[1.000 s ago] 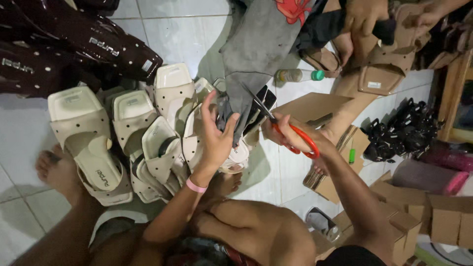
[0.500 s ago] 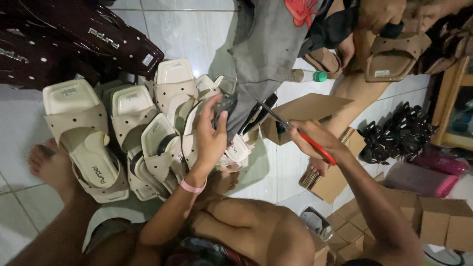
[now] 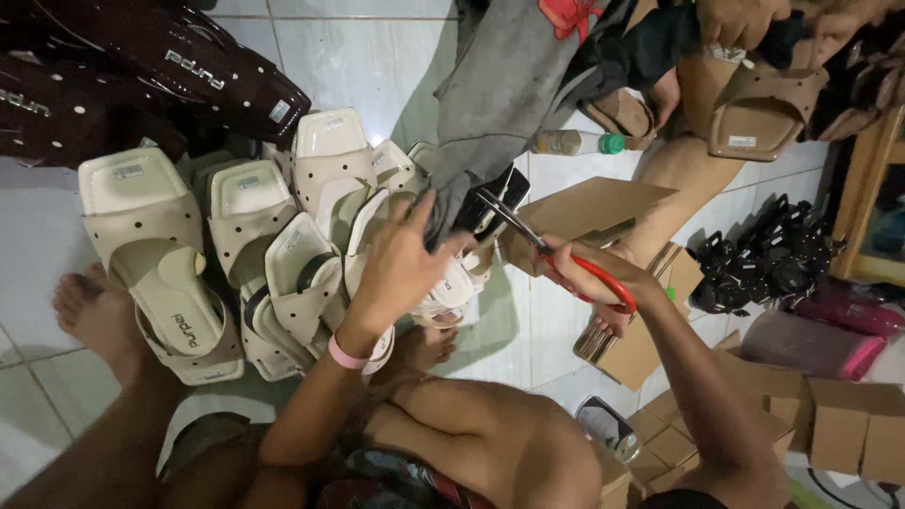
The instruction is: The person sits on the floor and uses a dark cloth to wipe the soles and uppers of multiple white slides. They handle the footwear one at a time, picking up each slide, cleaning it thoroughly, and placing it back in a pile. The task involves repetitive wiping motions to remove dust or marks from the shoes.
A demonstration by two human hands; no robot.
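At frame centre, the left hand [image 3: 401, 269] pinched a black strap [image 3: 490, 209] while the right hand [image 3: 589, 273] gripped red-handled scissors [image 3: 556, 259], whose half-open blades sat close enough to nick fingers.

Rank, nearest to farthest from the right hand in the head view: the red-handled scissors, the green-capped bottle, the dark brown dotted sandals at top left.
1. Red-handled scissors: held in the right hand.
2. Green-capped bottle: lying on the floor tiles, above the hand.
3. Dark brown dotted sandals: far across at top left.

Bare arms, bare feet, pink wristband [image 3: 345, 357] on left wrist, patterned shorts [image 3: 396, 476]
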